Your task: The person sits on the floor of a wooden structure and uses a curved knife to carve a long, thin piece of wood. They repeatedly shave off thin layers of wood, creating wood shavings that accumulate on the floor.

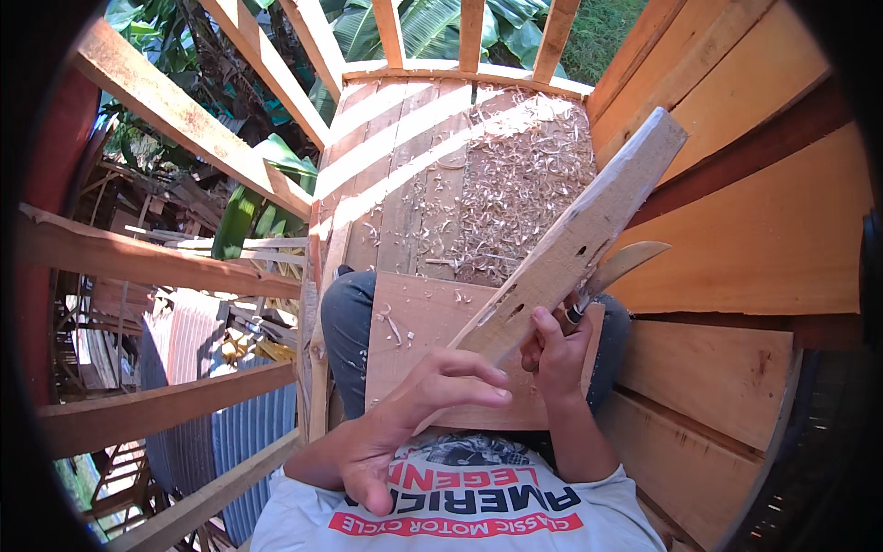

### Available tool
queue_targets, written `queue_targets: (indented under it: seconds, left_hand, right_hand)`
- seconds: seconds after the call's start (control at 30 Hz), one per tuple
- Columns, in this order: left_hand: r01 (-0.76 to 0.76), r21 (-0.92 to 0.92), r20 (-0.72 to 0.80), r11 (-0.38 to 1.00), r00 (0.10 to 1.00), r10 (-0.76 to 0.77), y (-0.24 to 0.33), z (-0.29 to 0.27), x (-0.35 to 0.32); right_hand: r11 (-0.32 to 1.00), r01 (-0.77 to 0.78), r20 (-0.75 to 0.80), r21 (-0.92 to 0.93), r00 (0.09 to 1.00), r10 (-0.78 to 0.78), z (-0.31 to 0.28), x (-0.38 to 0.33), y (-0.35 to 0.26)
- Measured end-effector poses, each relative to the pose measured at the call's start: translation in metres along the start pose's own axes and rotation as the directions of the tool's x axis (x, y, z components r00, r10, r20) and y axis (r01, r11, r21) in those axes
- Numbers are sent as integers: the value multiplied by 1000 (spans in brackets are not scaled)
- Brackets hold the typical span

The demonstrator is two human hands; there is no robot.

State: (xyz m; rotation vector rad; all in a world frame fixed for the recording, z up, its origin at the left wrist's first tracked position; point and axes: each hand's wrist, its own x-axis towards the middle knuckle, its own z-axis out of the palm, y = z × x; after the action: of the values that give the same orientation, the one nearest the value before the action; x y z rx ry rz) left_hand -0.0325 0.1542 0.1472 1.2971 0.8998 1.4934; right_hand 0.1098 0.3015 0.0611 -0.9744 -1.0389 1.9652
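Observation:
A long, pale carved piece of wood [589, 221] slants up and to the right from my lap, its broad end away from me and small dark holes along its face. My right hand [559, 354] is closed round the handle of a knife with a curved blade [635, 263], its thumb up by the wood's edge. Over the wood's near end is my left hand [425, 397], thumb and fingers spread apart. Whether its palm touches the wood is hidden. Beneath lies a flat board [423, 304] across my thighs, with a few shavings on it.
Curled wood shavings [524, 184] cover much of the plank floor [368, 156] ahead. Wooden railings [175, 262] stand at the left, with corrugated sheets [248, 451] and scrap timber below. A plank wall [754, 267] rises close on the right. Leafy plants [414, 32] grow beyond the far railing.

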Motion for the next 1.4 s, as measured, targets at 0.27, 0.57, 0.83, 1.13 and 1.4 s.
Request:
queue_targets:
  seconds: [0.27, 0.57, 0.83, 1.13, 1.4]
  left_hand:
    - [-380, -587, 6, 715, 881, 473, 29, 55, 56]
    - [-420, -636, -43, 647, 857, 513, 34, 61, 71]
    - [-506, -598, -78, 622, 809, 583, 33, 51, 69]
    - [277, 63, -412, 959, 882, -228, -35, -22, 17]
    - [678, -590, 410, 439, 720, -561, -85, -20, -15]
  right_hand:
    - [994, 37, -49, -102, 998, -42, -7, -12, -5]
    - [998, 49, -39, -33, 998, -50, -7, -6, 2]
    - [999, 11, -38, -33, 999, -12, -1, -11, 2]
    - [994, 7, 28, 110, 1000, -10, 0, -13, -11]
    - [976, -31, 154, 218, 988, -3, -3, -11, -19]
